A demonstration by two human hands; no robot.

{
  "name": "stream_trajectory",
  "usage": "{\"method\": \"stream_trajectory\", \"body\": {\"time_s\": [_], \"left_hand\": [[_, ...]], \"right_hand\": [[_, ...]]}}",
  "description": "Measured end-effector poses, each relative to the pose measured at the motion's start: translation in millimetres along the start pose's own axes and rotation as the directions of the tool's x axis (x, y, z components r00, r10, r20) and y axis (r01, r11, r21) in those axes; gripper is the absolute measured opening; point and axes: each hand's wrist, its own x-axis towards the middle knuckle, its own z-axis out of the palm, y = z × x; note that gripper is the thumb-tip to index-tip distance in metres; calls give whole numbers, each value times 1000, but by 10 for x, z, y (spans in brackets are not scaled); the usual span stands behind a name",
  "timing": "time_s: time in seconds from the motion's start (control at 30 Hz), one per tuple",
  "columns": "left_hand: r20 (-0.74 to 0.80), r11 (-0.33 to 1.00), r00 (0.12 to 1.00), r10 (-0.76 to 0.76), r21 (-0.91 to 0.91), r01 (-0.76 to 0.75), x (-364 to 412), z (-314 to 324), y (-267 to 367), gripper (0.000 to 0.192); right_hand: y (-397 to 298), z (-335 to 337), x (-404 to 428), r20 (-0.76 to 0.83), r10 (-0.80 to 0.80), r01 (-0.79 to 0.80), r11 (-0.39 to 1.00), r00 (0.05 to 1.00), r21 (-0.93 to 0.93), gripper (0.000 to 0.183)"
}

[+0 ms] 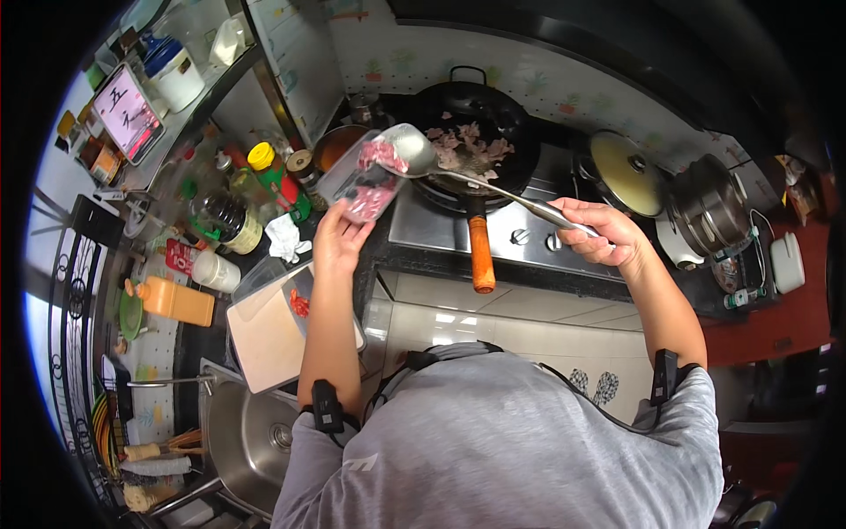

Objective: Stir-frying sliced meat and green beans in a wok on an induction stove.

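Observation:
My left hand (342,239) grips the near end of a clear plastic container (344,162), tilted beside the wok. Raw sliced meat (371,200) lies inside it in two clumps. My right hand (598,231) is closed around the metal handle of a ladle (413,149). The ladle's bowl is at the container's far right side, against or just over the meat there; exact contact is unclear. To the right sits a black wok (519,132) with a wooden handle (482,254), on the gas stove. Pale, partly cooked meat slices (466,145) are spread in the wok.
Left of me are a cutting board (268,337) with chopped red pepper (299,303), several bottles (231,221) and a steel sink (244,443). A lidded pan (624,168) and stacked steel pots (704,205) stand right of the wok. A phone (129,114) leans on the shelf.

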Motion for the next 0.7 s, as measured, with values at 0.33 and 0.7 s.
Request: {"method": "stream_trajectory", "body": {"time_s": [0.33,0.7], "left_hand": [[-152,979,976,-157,-158,133,-114,-707,-224,22],[-350,943,912,-212,-318,97,-102,-1139,-747,26]], "right_hand": [[-139,-333,-51,-380,-428,-99,548,820,-831,31],[-26,-122,-174,68,-651,-475,-618,756,-626,42]]}}
